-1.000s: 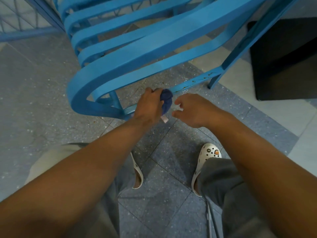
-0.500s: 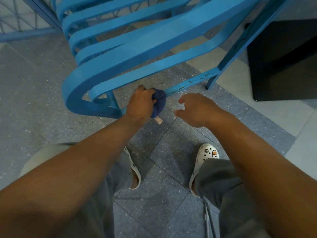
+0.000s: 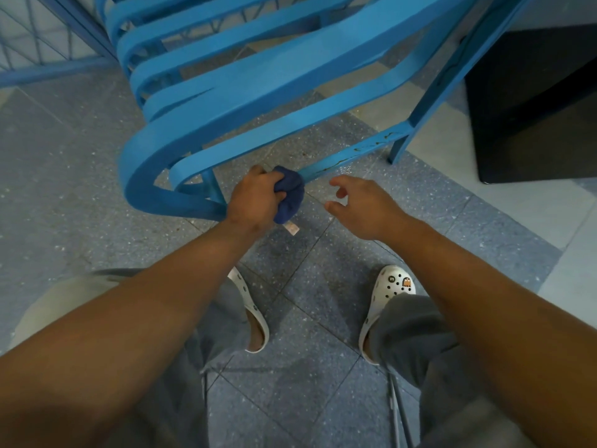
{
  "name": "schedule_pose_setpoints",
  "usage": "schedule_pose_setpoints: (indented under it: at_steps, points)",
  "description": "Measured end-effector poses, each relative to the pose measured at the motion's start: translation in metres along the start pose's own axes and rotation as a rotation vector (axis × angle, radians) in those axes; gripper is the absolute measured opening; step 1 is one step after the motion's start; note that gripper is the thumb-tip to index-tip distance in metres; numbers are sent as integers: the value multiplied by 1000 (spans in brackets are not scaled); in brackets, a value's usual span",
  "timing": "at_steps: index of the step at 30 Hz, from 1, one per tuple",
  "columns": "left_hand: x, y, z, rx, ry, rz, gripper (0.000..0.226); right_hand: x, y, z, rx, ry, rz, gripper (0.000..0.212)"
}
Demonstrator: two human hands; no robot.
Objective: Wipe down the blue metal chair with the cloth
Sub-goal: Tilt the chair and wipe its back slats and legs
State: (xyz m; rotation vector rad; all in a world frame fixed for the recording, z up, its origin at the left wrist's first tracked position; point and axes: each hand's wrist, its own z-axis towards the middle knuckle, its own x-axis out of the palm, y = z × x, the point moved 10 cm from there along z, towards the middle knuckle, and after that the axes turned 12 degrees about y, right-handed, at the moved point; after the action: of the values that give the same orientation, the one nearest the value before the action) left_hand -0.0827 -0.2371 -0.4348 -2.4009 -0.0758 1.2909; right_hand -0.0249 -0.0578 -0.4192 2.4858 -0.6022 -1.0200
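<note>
Progress is partial, in my judgement: my wiping is down at a low crossbar (image 3: 352, 155) of the blue metal chair (image 3: 245, 92), and brown marks show on that bar to the right of the cloth (image 3: 289, 195). Whether the broad curved slats above are clean cannot be told. The chair stands on the tiled floor (image 3: 64, 156), far from my feet and filling the upper centre of the view. My left hand (image 3: 255, 202) is closed in a fist around the bunched dark blue cloth, which touches the near left end of the crossbar. My right hand (image 3: 361, 205) is empty, fingers loosely spread, hovering just right of the cloth and just near of the bar, touching neither.
</note>
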Motion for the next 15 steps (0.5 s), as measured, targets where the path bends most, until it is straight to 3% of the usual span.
schedule_pose_setpoints:
  at_steps: [3,9,11,15]
  points:
    - [-3,-13,6,-4,-8,-9,22,8,-12,7,32,-33,85,49]
    - [-7,-33,11,-16,-9,-131,23,19,11,21,-87,-81,354,29]
    - [-4,-29,6,3,33,-189,21,25,13,28,-112,-106,534,31]
    - [4,-26,-9,79,104,-235,23,65,16,34,28,-84,1064,28]
